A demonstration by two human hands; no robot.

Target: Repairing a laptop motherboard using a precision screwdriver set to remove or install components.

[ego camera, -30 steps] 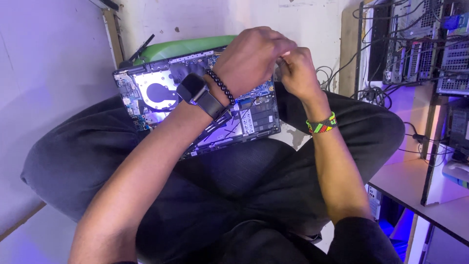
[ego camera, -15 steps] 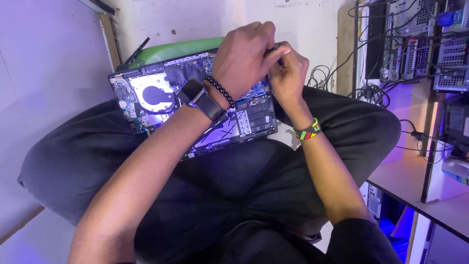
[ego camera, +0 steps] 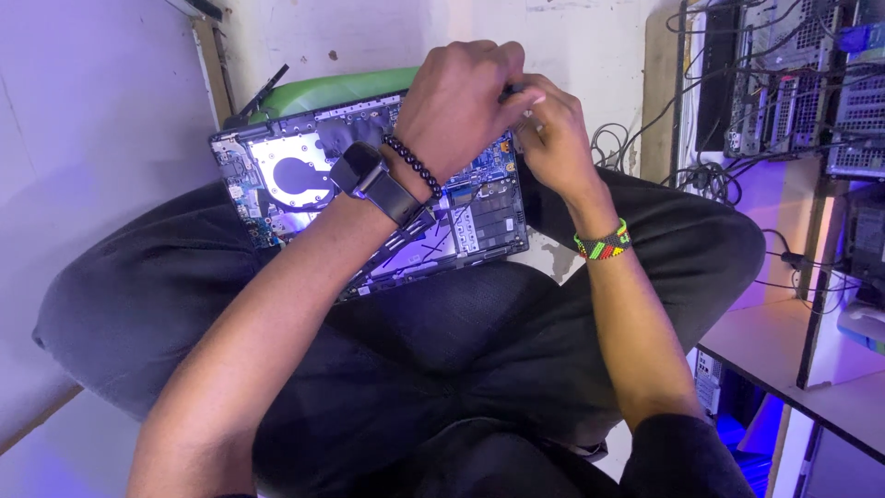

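Observation:
An opened laptop [ego camera: 479, 217] lies bottom-up on my lap, its circuit board and fan showing. My left hand [ego camera: 458, 103], with a dark watch and a bead bracelet on the wrist, curls over the laptop's far right corner. My right hand [ego camera: 553, 138], wearing a striped bead band, meets it there, fingers pinched around a small dark tool [ego camera: 513, 92] that is mostly hidden between the two hands. What the tool's tip touches is hidden.
A green object [ego camera: 341, 90] sits behind the laptop against the wall. Shelves [ego camera: 811, 101] with computer hardware and hanging cables stand at the right, above a white shelf board [ego camera: 784, 360]. A wall panel closes the left side.
Both hands have stayed together at the laptop's far right corner, shifting slightly; the view has drifted a little.

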